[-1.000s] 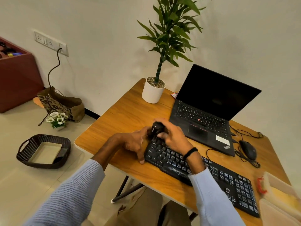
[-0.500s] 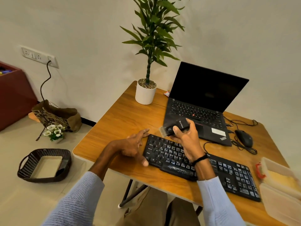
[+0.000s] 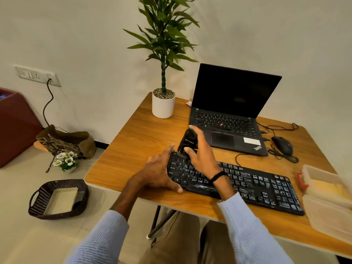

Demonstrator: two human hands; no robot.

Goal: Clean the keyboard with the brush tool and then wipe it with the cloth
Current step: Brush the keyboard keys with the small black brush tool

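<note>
Black brush tool [image 3: 187, 141] in right grip [image 3: 202, 159]; bristles [image 3: 181, 154] down at keyboard [image 3: 257, 185]

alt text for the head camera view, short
A person's right hand holds a black brush tool bristles-down at the left end of a black keyboard. The left hand rests flat against that end, on a wooden table near an open laptop.

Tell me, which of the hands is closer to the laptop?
Right. The right hand, gripping the brush, hovers by the laptop at its front corner; the left hand rests at the left end of the keyboard, farther away.
</note>
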